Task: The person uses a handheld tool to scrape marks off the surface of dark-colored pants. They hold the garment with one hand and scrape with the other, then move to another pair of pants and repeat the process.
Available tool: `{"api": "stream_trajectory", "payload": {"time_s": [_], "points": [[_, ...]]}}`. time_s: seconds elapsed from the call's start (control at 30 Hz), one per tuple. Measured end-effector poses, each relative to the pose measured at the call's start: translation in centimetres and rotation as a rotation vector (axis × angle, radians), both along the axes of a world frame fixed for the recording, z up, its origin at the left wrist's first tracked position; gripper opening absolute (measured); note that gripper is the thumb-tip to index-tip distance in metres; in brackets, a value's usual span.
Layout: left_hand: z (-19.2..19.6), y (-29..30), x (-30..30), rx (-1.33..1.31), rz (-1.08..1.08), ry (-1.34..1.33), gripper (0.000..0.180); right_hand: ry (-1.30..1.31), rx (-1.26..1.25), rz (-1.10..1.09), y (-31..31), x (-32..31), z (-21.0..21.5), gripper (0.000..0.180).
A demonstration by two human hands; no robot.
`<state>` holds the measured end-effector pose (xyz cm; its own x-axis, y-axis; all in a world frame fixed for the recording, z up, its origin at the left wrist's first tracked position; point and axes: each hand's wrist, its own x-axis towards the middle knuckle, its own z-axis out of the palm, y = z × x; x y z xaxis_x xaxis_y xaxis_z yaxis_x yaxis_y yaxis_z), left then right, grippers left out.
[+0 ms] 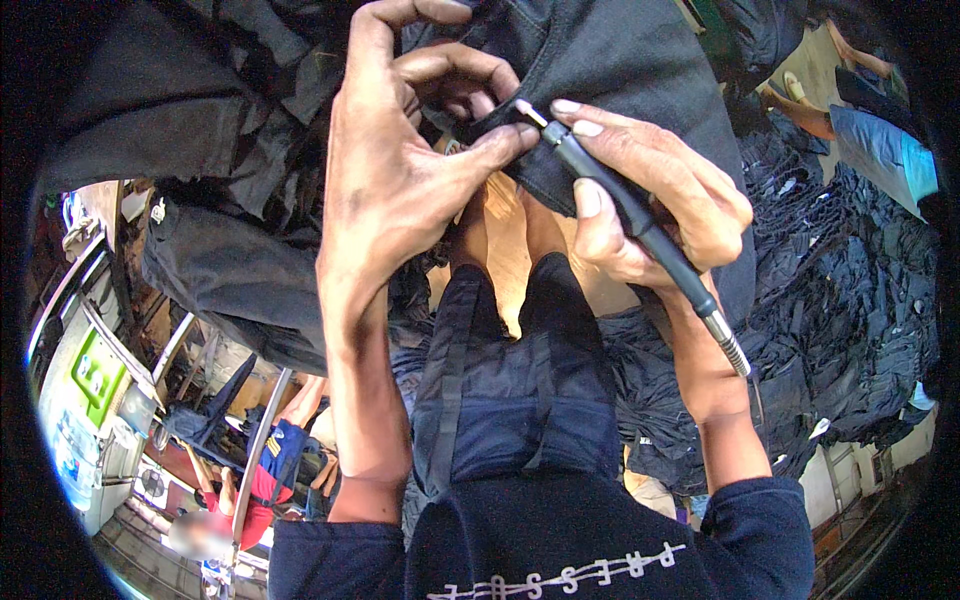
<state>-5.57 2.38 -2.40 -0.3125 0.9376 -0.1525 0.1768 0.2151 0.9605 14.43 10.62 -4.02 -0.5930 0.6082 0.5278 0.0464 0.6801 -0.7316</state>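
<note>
My right hand (672, 185) is closed round a slim black rotary grinder handpiece (650, 232), held like a pen. Its small pale grinding tip (526, 108) points up and left, at the edge of a black denim garment (640, 65). A metal spring sleeve and thin cable trail from the tool's rear end. My left hand (385, 170) pinches the garment's seamed edge between thumb and index finger, right beside the tip; its other fingers curl partly behind. Whether the tip touches the cloth I cannot tell for certain.
More dark garments (230, 260) hang in folds on the left. A big heap of black clothing (840, 310) lies on the right. A person in red (258, 520) is at lower left, and another in light blue shorts (880, 150) at upper right.
</note>
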Motion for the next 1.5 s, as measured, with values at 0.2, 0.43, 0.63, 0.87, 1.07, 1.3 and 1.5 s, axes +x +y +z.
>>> {"api": "stream_trajectory", "payload": {"time_s": [0.2, 0.43, 0.63, 0.87, 1.07, 1.3, 1.5], "points": [[0.0, -0.2, 0.2, 0.008, 0.021, 0.009, 0.088, 0.024, -0.007, -0.004, 0.2, -0.1, -0.2, 0.023], [-0.2, -0.3, 0.6, 0.019, 0.049, -0.075, 0.089, 0.042, -0.059, -0.01, 0.1, -0.1, 0.3, 0.023], [-0.6, -0.3, 0.5, 0.049, 0.048, -0.128, 0.089, -0.02, -0.058, -0.051, 0.3, 0.2, 0.1, 0.023], [-0.8, -0.4, 0.7, 0.075, 0.05, -0.095, 0.092, -0.01, -0.102, -0.042, 0.3, 0.2, 0.8, 0.024], [-1.0, -0.5, 0.7, 0.084, 0.061, -0.131, 0.093, -0.017, -0.125, -0.052, 0.4, 0.1, 1.0, 0.024], [-1.0, -0.5, 0.9, 0.071, 0.072, -0.129, 0.092, -0.03, -0.138, -0.08, 0.6, 0.3, 0.6, 0.022], [-0.9, -0.6, 0.9, 0.046, 0.078, -0.133, 0.09, -0.025, -0.174, -0.105, 0.5, -0.1, 0.8, 0.022]]}}
